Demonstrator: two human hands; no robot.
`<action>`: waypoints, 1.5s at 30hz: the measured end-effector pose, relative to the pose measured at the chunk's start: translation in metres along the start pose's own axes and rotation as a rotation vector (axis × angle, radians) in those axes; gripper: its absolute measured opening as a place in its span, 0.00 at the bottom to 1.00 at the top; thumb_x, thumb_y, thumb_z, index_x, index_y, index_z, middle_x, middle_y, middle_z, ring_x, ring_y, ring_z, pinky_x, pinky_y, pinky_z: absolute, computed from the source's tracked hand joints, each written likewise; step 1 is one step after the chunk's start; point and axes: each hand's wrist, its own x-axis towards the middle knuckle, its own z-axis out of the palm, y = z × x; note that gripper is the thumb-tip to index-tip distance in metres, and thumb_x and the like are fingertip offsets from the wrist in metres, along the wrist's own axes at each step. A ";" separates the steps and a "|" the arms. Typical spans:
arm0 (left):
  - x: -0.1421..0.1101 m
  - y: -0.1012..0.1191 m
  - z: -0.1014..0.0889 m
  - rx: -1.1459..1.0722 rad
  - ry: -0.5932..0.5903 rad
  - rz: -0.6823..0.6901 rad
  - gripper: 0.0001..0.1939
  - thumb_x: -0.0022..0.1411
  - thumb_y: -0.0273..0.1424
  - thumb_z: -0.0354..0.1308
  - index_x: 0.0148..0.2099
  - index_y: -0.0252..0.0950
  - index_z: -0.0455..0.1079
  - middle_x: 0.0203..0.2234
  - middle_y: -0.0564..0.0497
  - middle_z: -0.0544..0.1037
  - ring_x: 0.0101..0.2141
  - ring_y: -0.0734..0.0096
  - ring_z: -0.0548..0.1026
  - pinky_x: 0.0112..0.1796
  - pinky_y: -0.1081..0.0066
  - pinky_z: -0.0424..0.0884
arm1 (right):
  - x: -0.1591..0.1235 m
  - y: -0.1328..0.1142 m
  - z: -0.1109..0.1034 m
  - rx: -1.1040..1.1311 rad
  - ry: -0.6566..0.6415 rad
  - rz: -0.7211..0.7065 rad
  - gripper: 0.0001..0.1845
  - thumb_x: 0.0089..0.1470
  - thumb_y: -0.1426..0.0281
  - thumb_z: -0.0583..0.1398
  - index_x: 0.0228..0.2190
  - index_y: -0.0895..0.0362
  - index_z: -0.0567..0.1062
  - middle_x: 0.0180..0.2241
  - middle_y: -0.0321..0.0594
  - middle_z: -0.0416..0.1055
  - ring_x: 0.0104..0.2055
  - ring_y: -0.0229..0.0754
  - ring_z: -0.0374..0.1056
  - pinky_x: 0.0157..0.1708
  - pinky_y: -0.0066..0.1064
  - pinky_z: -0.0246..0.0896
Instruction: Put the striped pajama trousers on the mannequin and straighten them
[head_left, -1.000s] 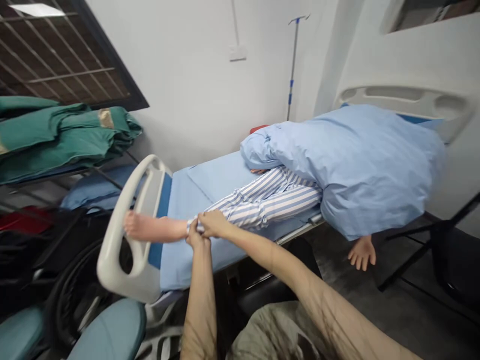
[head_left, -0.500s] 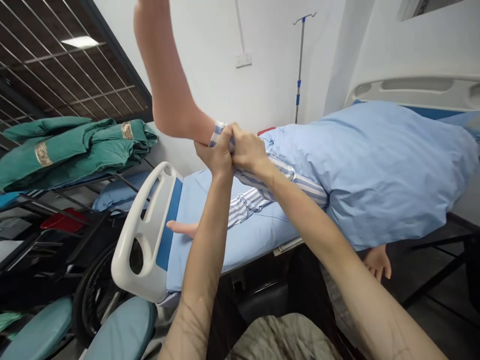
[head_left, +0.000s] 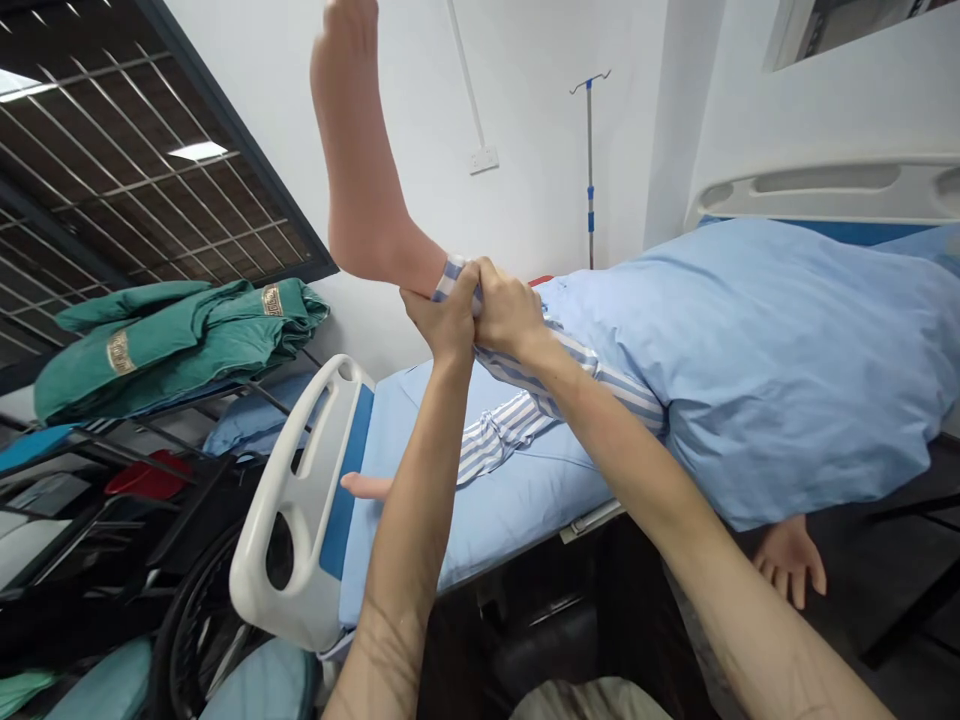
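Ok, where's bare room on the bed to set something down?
Bare blue sheet lies between the striped trouser leg and the bed's near edge, and beside the white footboard. Crowded at the raised manikin ankle, where the left hand and right hand grip the cuff.

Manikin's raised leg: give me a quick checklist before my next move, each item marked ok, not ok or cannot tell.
Left hand and right hand on the striped trouser cuff: ok, both grip it at the ankle.
Raised foot above the white footboard: ok, not touching.
Other foot on the blue mattress: ok.
Manikin's hand: not ok, hangs off the bed edge below the blue blanket.
Bed wheel brakes: cannot tell, not in view.
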 end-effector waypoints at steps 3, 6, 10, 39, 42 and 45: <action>-0.007 -0.005 -0.028 0.024 0.070 -0.032 0.29 0.43 0.41 0.69 0.45 0.31 0.65 0.38 0.48 0.75 0.39 0.70 0.76 0.39 0.71 0.73 | -0.013 -0.018 0.015 0.003 -0.034 -0.016 0.20 0.57 0.65 0.51 0.50 0.60 0.59 0.48 0.53 0.70 0.48 0.53 0.67 0.45 0.42 0.60; -0.019 -0.016 -0.066 0.052 0.154 -0.090 0.29 0.42 0.41 0.69 0.43 0.31 0.65 0.36 0.48 0.76 0.37 0.69 0.76 0.36 0.71 0.73 | -0.028 -0.034 0.040 0.015 -0.125 -0.044 0.22 0.55 0.63 0.54 0.49 0.59 0.62 0.47 0.53 0.71 0.47 0.52 0.68 0.44 0.39 0.60; -0.045 -0.042 -0.132 0.099 0.306 -0.255 0.28 0.40 0.39 0.70 0.42 0.31 0.66 0.35 0.48 0.77 0.35 0.68 0.77 0.36 0.69 0.74 | -0.053 -0.056 0.094 0.013 -0.275 -0.096 0.25 0.51 0.60 0.59 0.48 0.59 0.64 0.45 0.51 0.72 0.46 0.52 0.69 0.44 0.39 0.60; -0.266 -0.238 -0.334 0.028 0.733 -1.076 0.10 0.49 0.34 0.61 0.33 0.35 0.66 0.30 0.47 0.78 0.37 0.65 0.78 0.38 0.70 0.76 | -0.230 -0.062 0.364 -0.119 -0.930 -0.259 0.29 0.43 0.60 0.62 0.45 0.62 0.71 0.40 0.50 0.74 0.42 0.53 0.71 0.44 0.42 0.62; -0.264 -0.233 -0.336 0.150 0.595 -1.080 0.11 0.54 0.38 0.57 0.34 0.36 0.65 0.32 0.44 0.78 0.41 0.61 0.78 0.39 0.68 0.76 | -0.232 -0.065 0.362 -0.126 -0.919 -0.266 0.28 0.43 0.62 0.62 0.46 0.62 0.71 0.41 0.50 0.74 0.42 0.51 0.71 0.44 0.41 0.62; -0.262 -0.227 -0.337 0.277 0.458 -1.114 0.11 0.57 0.40 0.54 0.35 0.37 0.64 0.38 0.40 0.77 0.46 0.58 0.77 0.41 0.66 0.76 | -0.232 -0.065 0.360 -0.126 -0.917 -0.265 0.28 0.43 0.62 0.63 0.46 0.62 0.71 0.42 0.51 0.74 0.44 0.51 0.70 0.45 0.41 0.61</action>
